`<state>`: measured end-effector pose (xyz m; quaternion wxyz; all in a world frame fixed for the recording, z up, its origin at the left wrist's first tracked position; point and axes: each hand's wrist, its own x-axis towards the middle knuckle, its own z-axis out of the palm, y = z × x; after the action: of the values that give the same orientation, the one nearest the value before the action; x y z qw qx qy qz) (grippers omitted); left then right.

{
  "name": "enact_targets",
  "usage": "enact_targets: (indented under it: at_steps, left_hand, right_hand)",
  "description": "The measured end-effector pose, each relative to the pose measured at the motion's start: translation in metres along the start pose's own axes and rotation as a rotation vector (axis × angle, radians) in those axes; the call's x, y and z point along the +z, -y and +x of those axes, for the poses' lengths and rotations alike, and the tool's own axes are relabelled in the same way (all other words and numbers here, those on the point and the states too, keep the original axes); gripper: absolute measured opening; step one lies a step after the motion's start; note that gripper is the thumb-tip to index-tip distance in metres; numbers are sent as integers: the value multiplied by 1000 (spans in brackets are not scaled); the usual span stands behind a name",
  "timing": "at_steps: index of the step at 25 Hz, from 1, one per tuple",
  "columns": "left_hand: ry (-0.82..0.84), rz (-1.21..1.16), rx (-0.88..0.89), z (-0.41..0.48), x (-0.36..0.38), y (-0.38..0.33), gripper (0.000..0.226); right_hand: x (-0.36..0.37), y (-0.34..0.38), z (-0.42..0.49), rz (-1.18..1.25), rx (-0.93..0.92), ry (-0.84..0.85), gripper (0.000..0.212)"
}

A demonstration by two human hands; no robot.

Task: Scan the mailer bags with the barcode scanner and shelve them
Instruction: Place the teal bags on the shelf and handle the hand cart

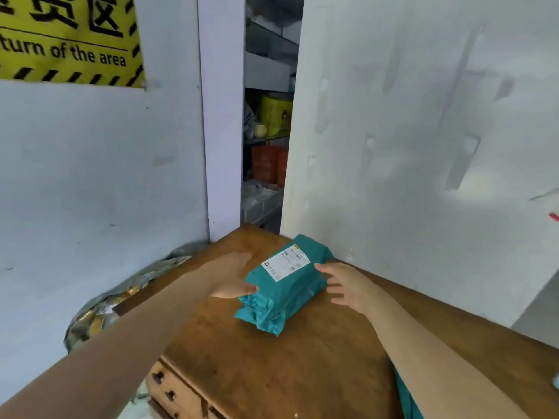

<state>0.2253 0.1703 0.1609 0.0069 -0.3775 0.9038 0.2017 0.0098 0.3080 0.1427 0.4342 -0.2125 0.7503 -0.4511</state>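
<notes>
Hands flank teal mailer on wooden desk

Signage in yellow and black point(68, 37) hangs on the pale wall at ten o'clock. Below it, at eight o'clock, a heap of crinkled plastic-wrapped parcels point(99, 313) lies on the floor beside the brown wooden desk point(272, 373). The left hand point(231, 275) is open, fingers spread, its fingertips touching the left end of the teal plastic mailer bag point(284, 290). That bag lies flat near the desk's far edge, its white shipping label point(286, 263) facing up. At two o'clock from the bag, the right hand point(344, 285) is open too, fingers splayed, touching or nearly touching the bag's right side. Cluttered metal shelves point(267, 122) show through the gap at twelve o'clock.
</notes>
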Motion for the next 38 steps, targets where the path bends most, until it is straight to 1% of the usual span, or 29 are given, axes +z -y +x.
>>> enact_targets:
  at_steps: [2, 4, 5, 6, 8, 10, 11, 12, 14, 16, 17, 18, 21, 25, 27, 29, 31, 34, 38]
  left_hand:
    - [31, -84, 2, 58, 15, 11, 82]
    - [44, -180, -6, 112, 28, 21, 79]
    - [61, -213, -14, 135, 35, 28, 81]
    - [93, -260, -25, 154, 44, 36, 88]
    - [193, -403, -48, 197, 62, 51, 111]
    - [314, -560, -88, 231, 77, 60, 131]
    - [398, -648, -114, 244, 81, 63, 133]
    - [478, -732, -133, 256, 87, 65, 128]
    - [632, -888, -125, 271, 100, 66, 105]
    - [788, -1021, -134, 286, 115, 62, 76]
    - [821, -1096, -153, 290, 122, 60, 67]
    - [829, -1167, -172, 294, 129, 61, 63]
    - [856, -1243, -137, 307, 133, 65, 68]
    - [957, -1228, -152, 317, 118, 62, 47]
    - [970, -1243, -101, 315, 110, 50, 37]
    - [1015, -1242, -18, 304, 97, 22, 34]
    - [1060, -1215, 112, 293, 82, -20, 35]
    - [1135, -1136, 383, 254, 56, -111, 39]
    - [1238, -1145, 638, 160, 40, -235, 31]
  right_hand:
    - [9, -9, 45, 245, 87, 9, 85]
    - [20, -15, 87, 340, 192, 28, 99]
    - [26, -15, 105, 369, 227, 39, 107]
    - [33, -18, 118, 402, 258, 49, 114]
    - [43, -30, 149, 499, 334, 36, 122]
    - [52, -42, 175, 564, 385, 38, 121]
    - [57, -50, 184, 588, 412, 26, 119]
    - [60, -56, 193, 605, 416, 19, 117]
    - [62, -64, 206, 656, 389, 6, 111]
    - [68, -72, 220, 792, 360, -60, 93]
    - [70, -75, 226, 861, 325, -88, 83]
    - [74, -76, 231, 903, 289, -111, 77]
    - [86, -71, 239, 958, 266, -173, 68]
    - [98, -61, 239, 995, 247, -214, 68]
    - [97, -50, 226, 1030, 232, -259, 67]
    - [80, -37, 201, 1031, 186, -332, 67]
    - [51, -21, 167, 1021, 110, -425, 65]
    - [-9, -3, 86, 1004, -32, -597, 63]
    - [-82, -3, -53, 918, -169, -839, 70]
